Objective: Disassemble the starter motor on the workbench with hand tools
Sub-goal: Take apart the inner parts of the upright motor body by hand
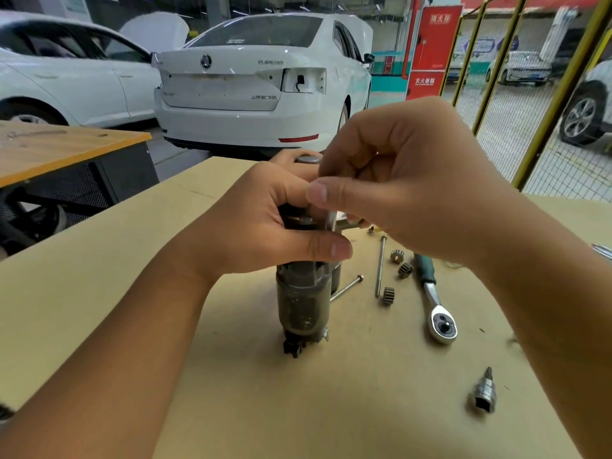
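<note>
The grimy grey cylindrical starter motor [303,299] stands upright on the tan cardboard-covered workbench [231,392], its black connector end down on the surface. The left hand [265,223] wraps around the upper part of the housing, thumb clamped across the front, fingers curled behind near a round metal cap at the top. The right hand [397,190] comes in from the right with fingers bunched, thumb and fingertips pinching a thin silver metal piece [331,220] at the motor's upper edge; exactly what that piece is cannot be made out.

Over to the right of the motor lie 2 long silver through-bolts [381,266], one close to the housing and angled, the other near it and almost straight up the table. 3 small brass-coloured toothed gears [404,269] sit scattered beside the bolts. Just right of them rests a chrome ratchet wrench with a green handle [433,299], head toward the viewer. Nearer the front right edge lies a short silver bit socket [483,392], well apart from the rest. White cars [258,77] are parked behind the bench.
</note>
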The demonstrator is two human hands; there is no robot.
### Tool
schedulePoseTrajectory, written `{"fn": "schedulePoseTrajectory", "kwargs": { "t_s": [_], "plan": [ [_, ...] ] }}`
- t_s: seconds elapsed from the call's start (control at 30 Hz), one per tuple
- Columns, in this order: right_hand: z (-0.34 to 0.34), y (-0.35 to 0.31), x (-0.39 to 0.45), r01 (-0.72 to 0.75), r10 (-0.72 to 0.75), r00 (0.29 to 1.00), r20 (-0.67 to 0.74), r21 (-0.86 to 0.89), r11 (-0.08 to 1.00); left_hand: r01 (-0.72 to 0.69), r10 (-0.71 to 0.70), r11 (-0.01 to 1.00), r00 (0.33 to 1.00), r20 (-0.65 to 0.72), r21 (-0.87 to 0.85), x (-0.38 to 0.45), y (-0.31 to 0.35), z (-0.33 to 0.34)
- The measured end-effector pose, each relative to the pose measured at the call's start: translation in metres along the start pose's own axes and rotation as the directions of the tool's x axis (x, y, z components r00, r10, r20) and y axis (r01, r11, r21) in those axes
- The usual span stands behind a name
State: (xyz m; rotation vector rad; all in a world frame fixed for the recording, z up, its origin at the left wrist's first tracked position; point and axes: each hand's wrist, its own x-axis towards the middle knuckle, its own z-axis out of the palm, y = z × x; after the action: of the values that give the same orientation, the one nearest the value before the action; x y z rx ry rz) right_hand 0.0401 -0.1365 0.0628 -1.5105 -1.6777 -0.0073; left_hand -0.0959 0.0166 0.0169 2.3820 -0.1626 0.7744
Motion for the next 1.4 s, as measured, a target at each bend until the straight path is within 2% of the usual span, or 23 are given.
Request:
{"fn": "schedulePoseTrajectory", "kwargs": {
  "t_s": [0.1,0.2,0.37,0.5,0.57,0.73,0.83,0.9,1.1,1.27,1.4],
  "plan": [
    [-0.004,0.000,0.000,0.010,-0.015,0.998,0.058,0.082,0.997,0.002,0.000,0.999,0.999,0.047,-0.051,-0.001,0.002,-0.002],
    [-0.008,0.000,-0.001,0.017,-0.030,0.996,0.088,0.147,0.989,-0.009,0.010,1.000,0.999,0.031,-0.029,-0.001,-0.001,-0.002],
    [-0.001,-0.001,-0.001,0.010,-0.011,1.000,0.020,0.057,0.998,-0.033,0.033,0.996,0.999,-0.002,-0.087,0.001,0.001,0.001],
    [-0.007,-0.004,-0.001,0.001,-0.021,0.992,0.124,0.159,0.987,-0.009,0.016,0.994,0.998,0.066,-0.105,-0.001,0.001,-0.003],
    [-0.010,-0.006,0.000,0.006,-0.025,0.989,0.143,0.133,0.991,-0.004,0.009,0.995,0.999,0.051,-0.101,-0.001,0.001,-0.004],
    [-0.005,-0.004,0.000,-0.020,0.020,1.000,-0.002,0.027,0.999,-0.036,0.036,0.999,0.999,-0.014,-0.030,0.001,0.000,0.001],
    [-0.009,-0.006,0.000,-0.028,0.017,0.995,0.093,0.120,0.992,-0.032,0.032,0.998,0.999,0.010,-0.054,0.000,0.001,0.000],
    [-0.013,-0.007,0.000,-0.016,0.000,0.990,0.138,0.115,0.993,-0.012,0.014,0.997,1.000,0.025,-0.082,0.000,0.003,0.000],
    [-0.005,-0.008,0.001,-0.043,0.043,0.999,-0.028,-0.020,0.999,-0.025,0.024,0.999,0.999,-0.042,-0.035,0.002,0.000,0.001],
    [-0.011,-0.009,0.001,-0.018,0.008,0.994,0.111,0.084,0.996,-0.035,0.034,0.998,0.999,-0.023,-0.047,0.000,0.001,0.000],
    [-0.005,-0.009,0.001,-0.028,0.028,1.000,0.009,0.004,1.000,-0.041,0.038,0.997,0.998,-0.050,-0.069,0.002,0.001,0.002]
  ]
}}
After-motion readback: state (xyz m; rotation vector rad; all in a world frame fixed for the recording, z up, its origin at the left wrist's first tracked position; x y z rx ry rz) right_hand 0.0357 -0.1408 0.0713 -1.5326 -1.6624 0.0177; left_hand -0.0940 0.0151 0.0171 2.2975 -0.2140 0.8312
